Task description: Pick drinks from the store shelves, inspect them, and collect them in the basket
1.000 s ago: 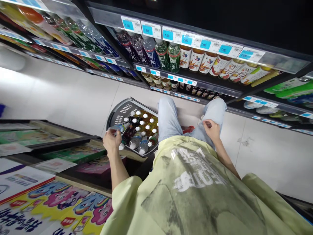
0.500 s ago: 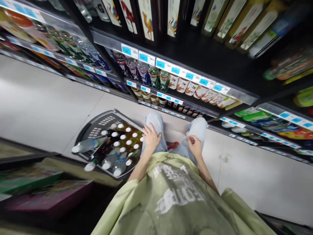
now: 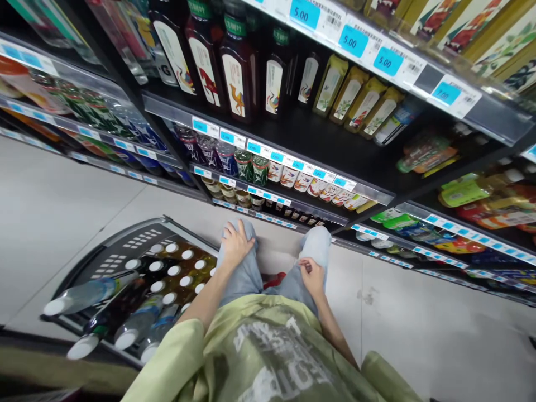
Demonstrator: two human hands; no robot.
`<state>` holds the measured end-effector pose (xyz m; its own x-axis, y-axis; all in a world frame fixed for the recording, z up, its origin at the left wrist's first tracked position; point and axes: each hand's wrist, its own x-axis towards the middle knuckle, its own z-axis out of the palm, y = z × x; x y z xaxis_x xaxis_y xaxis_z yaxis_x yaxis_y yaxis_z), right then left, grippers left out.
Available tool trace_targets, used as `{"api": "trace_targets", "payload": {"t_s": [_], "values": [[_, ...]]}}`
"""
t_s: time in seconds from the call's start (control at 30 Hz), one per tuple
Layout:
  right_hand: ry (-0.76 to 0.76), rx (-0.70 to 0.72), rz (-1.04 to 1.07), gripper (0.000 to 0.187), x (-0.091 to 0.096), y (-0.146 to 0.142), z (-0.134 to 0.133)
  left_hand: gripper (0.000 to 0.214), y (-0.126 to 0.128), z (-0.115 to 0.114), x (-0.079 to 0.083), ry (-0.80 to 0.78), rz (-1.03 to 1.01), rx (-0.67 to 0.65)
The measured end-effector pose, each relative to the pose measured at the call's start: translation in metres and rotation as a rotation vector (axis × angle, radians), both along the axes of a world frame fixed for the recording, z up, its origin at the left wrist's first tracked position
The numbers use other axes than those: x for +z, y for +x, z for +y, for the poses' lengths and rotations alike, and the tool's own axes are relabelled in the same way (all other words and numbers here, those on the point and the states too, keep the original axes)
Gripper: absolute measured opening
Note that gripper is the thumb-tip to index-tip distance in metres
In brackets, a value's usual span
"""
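My left hand lies on my left knee, its fingers spread and holding nothing. On my right thigh rests my right hand, with its fingers loosely curled in and nothing visible in them. Beside my left leg stands a dark grey shopping basket on the floor. Several white-capped bottles of yellow-brown drink stand upright in it. A clear bottle, a dark bottle and other clear ones lean over its near left rim. My left forearm and sleeve hide part of the basket.
A drinks shelf faces me, with dark tea bottles and yellow-green bottles on one level. Smaller bottles line the level below. A price-tagged shelf edge juts out above. Pale floor tiles extend to the right.
The view has tilted up and shifted, showing more of the upper shelf; the basket and my legs now appear lower and further left. Both hands keep their places on my legs.
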<state>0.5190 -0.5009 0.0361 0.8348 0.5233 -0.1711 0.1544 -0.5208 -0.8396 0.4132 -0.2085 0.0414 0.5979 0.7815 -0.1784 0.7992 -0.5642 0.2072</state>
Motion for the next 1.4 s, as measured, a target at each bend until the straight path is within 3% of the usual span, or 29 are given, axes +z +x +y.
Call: {"api": "trace_targets", "payload": {"t_s": [0.3,0.47,0.6,0.8,0.9,1.03,1.23,1.4], "values": [[-0.002,0.022,-0.006,0.020,0.000,0.001,0.003,0.077,0.021,0.026,0.000,-0.089,-0.051,0.120],[0.014,0.098,0.013,0.029,0.004,0.015,0.008,0.073,0.020,0.034,-0.005,-0.076,-0.068,0.142],[-0.009,0.262,0.053,0.031,0.007,0.032,0.015,0.068,0.017,0.033,-0.005,-0.044,-0.085,0.150],[-0.272,0.595,0.055,0.029,0.024,0.052,0.036,0.067,0.015,0.034,-0.008,-0.022,-0.102,0.158],[-0.374,0.735,0.035,0.035,0.046,0.062,0.054,0.068,0.012,0.035,-0.010,-0.021,-0.094,0.158],[-0.420,0.816,-0.067,0.041,0.094,0.085,0.084,0.067,0.004,0.039,-0.010,-0.002,-0.097,0.178],[-0.135,0.726,-0.314,0.045,0.172,0.125,0.130,0.065,-0.019,0.052,-0.001,-0.005,-0.096,0.242],[0.140,0.557,-0.490,0.051,0.218,0.150,0.180,0.064,-0.022,0.055,0.002,-0.035,-0.079,0.261]]}}
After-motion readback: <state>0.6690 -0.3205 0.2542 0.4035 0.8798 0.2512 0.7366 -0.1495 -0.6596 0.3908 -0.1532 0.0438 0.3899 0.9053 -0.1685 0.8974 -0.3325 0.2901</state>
